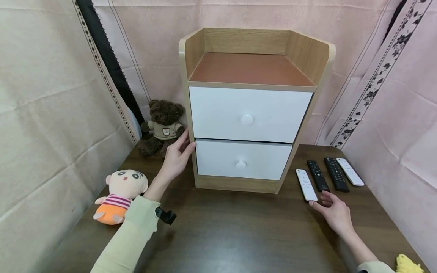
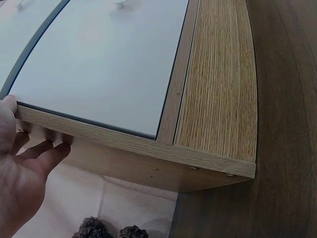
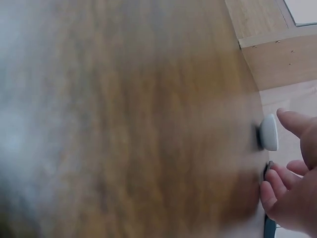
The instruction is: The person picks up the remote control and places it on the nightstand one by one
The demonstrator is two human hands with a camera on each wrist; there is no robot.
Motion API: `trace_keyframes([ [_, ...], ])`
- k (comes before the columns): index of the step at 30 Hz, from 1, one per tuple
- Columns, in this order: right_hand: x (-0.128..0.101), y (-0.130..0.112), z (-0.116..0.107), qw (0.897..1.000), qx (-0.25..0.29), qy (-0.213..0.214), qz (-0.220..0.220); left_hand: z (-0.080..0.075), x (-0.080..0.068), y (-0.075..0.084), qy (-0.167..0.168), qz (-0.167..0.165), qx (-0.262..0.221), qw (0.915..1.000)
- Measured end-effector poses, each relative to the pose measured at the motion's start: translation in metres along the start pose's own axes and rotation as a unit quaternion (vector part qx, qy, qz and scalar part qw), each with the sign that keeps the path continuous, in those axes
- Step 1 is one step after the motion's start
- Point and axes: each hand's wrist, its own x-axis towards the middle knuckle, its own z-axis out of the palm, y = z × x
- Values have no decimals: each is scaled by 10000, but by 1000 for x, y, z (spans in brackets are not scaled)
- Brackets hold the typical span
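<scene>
My left hand (image 1: pixel 177 153) rests against the left side of a small wooden cabinet (image 1: pixel 235 184) with two white drawers. In the left wrist view the thumb touches its front edge and the fingertips meet the side panel (image 2: pixel 124 161). Both the upper drawer (image 1: pixel 218 110) and the lower drawer (image 1: pixel 215 159) are pushed in, each with a round white knob. Over at the right, my right hand (image 1: pixel 336 214) is near the lower end of a white remote control (image 1: pixel 306 185). Its thumb and fingers are parted; contact with the remote is hard to tell.
Beyond the white remote lie a black remote (image 1: pixel 318 175), another black remote (image 1: pixel 336 174) and a second white one (image 1: pixel 350 171). A brown teddy bear (image 1: pixel 165 113) and a plush doll (image 1: pixel 117 201) sit left of the cabinet. Something yellow (image 1: pixel 407 264) lies at the lower right.
</scene>
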Motion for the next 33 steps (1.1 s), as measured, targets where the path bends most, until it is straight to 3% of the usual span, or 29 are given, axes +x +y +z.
trace_keyframes([
  [11,4,1,10,10000,22,-20,81,0,2,5,-39,-286,-53,9996],
  [19,14,-1,21,9994,-95,294,133,-3,-3,43,-148,-436,-27,9989],
  [27,16,-4,24,9977,-154,560,349,-3,-4,43,-152,-455,-176,9987],
  [33,18,-6,25,9972,-151,503,539,-4,-4,43,-123,-436,-149,9989],
])
